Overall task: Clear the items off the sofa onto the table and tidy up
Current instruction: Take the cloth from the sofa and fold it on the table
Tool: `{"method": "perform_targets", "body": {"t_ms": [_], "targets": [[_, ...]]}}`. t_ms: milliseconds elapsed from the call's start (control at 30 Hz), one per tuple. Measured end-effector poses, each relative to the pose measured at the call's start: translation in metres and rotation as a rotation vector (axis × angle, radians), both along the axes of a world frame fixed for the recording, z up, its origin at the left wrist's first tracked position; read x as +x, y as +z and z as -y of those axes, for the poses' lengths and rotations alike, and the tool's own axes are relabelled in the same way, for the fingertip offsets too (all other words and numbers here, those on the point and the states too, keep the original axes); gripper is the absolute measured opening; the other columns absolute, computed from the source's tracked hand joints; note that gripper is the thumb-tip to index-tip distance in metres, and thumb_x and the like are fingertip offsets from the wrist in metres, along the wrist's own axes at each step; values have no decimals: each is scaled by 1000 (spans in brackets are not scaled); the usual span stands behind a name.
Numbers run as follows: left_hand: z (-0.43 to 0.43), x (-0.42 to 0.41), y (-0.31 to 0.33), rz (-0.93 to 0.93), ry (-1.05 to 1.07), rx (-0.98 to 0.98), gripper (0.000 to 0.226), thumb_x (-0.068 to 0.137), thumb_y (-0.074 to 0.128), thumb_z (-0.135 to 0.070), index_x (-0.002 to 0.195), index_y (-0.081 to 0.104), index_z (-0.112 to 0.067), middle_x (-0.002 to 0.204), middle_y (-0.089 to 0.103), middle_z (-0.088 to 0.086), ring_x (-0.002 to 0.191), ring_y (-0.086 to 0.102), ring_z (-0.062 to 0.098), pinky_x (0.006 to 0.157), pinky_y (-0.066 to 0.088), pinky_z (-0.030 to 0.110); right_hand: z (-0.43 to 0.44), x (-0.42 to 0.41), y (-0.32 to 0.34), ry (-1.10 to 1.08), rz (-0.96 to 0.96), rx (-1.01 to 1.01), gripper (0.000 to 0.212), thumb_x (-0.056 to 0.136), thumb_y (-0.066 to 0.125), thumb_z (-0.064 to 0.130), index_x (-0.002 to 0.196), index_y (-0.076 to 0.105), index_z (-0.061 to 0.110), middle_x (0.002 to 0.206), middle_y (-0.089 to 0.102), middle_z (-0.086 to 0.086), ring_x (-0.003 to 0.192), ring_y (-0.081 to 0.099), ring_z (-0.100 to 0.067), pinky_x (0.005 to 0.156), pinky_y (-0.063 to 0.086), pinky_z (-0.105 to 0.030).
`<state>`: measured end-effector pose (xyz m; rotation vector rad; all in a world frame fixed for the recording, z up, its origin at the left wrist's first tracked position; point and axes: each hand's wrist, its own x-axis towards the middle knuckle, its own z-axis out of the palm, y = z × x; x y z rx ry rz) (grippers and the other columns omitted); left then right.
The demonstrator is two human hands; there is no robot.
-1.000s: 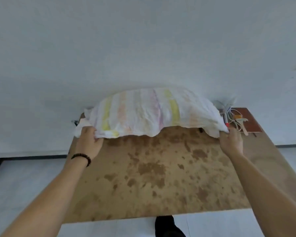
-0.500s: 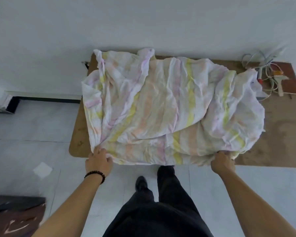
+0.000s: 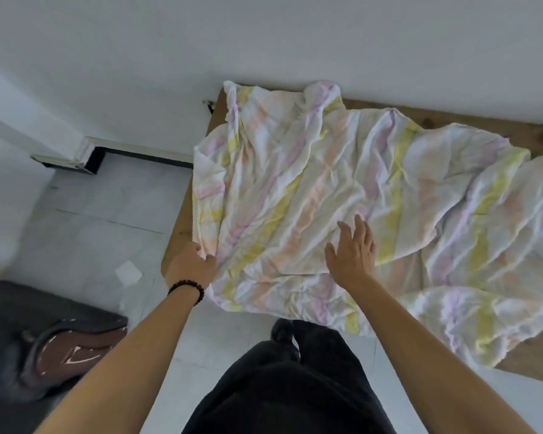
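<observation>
A crumpled white blanket [image 3: 342, 189] with yellow, pink and purple stripes lies spread over the brown table [image 3: 521, 133], hanging over its near edge. My left hand [image 3: 192, 264], with a bead bracelet on the wrist, pinches the blanket's near left edge at the table's corner. My right hand [image 3: 353, 250] lies flat on the blanket near its middle front, fingers spread, holding nothing.
A dark sofa [image 3: 10, 336] with a brown item [image 3: 72, 346] on it sits at the lower left. A scrap of white paper [image 3: 128, 273] lies on the tiled floor. The white wall runs behind the table. My dark trousers stand against the table's front.
The blanket came down from the air and now lies spread on the table. My right hand let go of its edge and moved left onto the cloth, palm down. The view shifted left.
</observation>
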<state>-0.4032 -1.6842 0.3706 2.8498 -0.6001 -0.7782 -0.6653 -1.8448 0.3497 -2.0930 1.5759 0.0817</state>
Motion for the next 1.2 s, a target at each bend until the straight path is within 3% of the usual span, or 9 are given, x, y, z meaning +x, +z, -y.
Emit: {"method": "perform_targets", "body": {"t_ms": [233,467,600,700,767,833,933,1100,1200], "targets": [[70,36,2,109,-120,-89,54,92,53,-43,138,42,-16,136,46,9,121,47,30,91,45,42,53,88,-38,443,23,29,68,100,39,49,157,11,27,163,-8,-15,149,-6,-40,120,3,-53],[133,76,-33,155,-223,-58,66,89,54,-48,143,30,-18,147,32,12,131,32,33,99,41,49,42,90,-80,474,-57,-56,72,94,23,65,157,6,33,165,-5,-9,149,-8,-39,119,-4,-57],[141,100,-47,139,-214,-121,42,90,52,-18,130,44,-14,127,48,13,114,44,33,82,44,41,37,104,-73,370,-54,-65,75,86,41,61,152,26,30,164,8,-11,150,-1,-39,119,1,-58],[131,127,-42,50,-151,-251,41,89,45,0,128,46,-11,122,51,11,101,53,30,72,39,33,33,151,-52,18,-89,-27,61,83,58,33,141,41,24,160,15,-12,149,3,-36,120,1,-53],[113,150,-38,-14,-131,-305,39,90,42,1,128,46,-9,123,52,11,93,56,30,71,40,31,34,198,-34,-137,-77,-166,58,85,58,19,141,42,18,156,23,-17,145,18,-37,117,15,-52],[87,173,-38,-32,-160,-316,34,90,43,-2,123,47,-7,118,54,12,81,57,30,66,43,34,38,252,-20,-74,65,-304,52,90,57,18,140,44,16,147,35,-19,131,40,-37,106,35,-50],[46,201,-43,-54,-163,-316,30,90,48,-14,119,48,-8,107,57,6,72,56,25,60,44,33,48,332,-10,108,191,-227,42,99,50,32,138,50,16,138,42,-14,116,52,-31,88,52,-46],[-9,223,-55,-85,-30,-279,29,95,50,-40,105,48,-13,73,60,-1,65,58,24,52,38,29,44,409,-26,277,-97,-35,65,93,54,53,145,36,20,137,34,-11,117,44,-29,92,49,-40],[-33,226,-68,-81,-9,-195,26,97,45,-41,97,43,-15,74,58,2,62,56,26,47,31,28,35,411,-38,374,-167,-67,43,96,56,42,131,55,18,129,36,-12,110,46,-28,89,51,-38]]}}
